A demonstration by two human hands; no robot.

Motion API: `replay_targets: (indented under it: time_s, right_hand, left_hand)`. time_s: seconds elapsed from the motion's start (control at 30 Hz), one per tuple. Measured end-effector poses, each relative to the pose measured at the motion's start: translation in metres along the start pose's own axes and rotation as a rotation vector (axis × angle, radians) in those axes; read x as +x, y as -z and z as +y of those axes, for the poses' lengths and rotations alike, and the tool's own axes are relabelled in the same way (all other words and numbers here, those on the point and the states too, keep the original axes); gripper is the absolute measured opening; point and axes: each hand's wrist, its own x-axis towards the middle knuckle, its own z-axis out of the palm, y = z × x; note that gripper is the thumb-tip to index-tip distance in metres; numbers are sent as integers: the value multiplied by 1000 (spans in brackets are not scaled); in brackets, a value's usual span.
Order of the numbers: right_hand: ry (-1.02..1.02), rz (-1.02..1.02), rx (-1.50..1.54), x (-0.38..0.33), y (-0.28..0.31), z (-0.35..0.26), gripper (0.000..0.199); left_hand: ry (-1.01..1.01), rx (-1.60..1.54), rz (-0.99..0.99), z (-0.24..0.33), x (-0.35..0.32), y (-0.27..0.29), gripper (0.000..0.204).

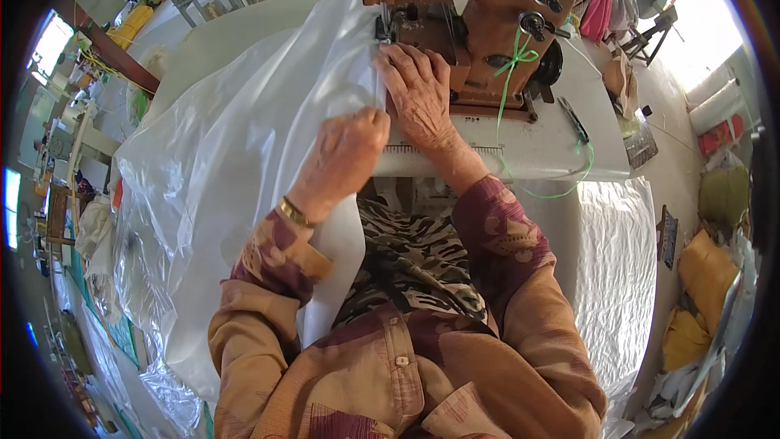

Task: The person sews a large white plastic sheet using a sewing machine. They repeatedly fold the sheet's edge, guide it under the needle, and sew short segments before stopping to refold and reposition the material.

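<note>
A brown sewing machine [487, 41] stands at the far side of the table. White shiny sheeting [219, 146] drapes from its presser foot [383, 28] down over the table's left side and beside my lap. My left hand [345, 150] is closed on the edge of the sheeting, a short way nearer than the foot. My right hand [418, 93] lies with fingers stretched out, its fingertips on the edge of the sheeting just in front of the foot. Whatever lies beneath its palm is hidden.
Thread snips [574, 120] on a green cord lie right of the machine. A printed ruler strip [471, 150] runs along the table's near edge. A stack of folded white sheeting [615, 252] sits at my right. Yellow bundles [705, 276] are on the floor at far right.
</note>
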Motion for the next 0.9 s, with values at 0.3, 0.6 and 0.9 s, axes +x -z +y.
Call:
replay_targets:
  time_s: [0.3, 0.6, 0.9]
  right_hand:
    - [13, 100, -39, -5, -10, 7, 38]
    - [81, -127, 202, -89, 87, 12, 46]
    - [-649, -89, 770, -148, 127, -22, 17]
  left_hand:
    - [137, 87, 238, -22, 35, -43, 7]
    - [182, 25, 336, -41, 32, -61, 27]
    - [420, -253, 279, 19, -32, -39, 63]
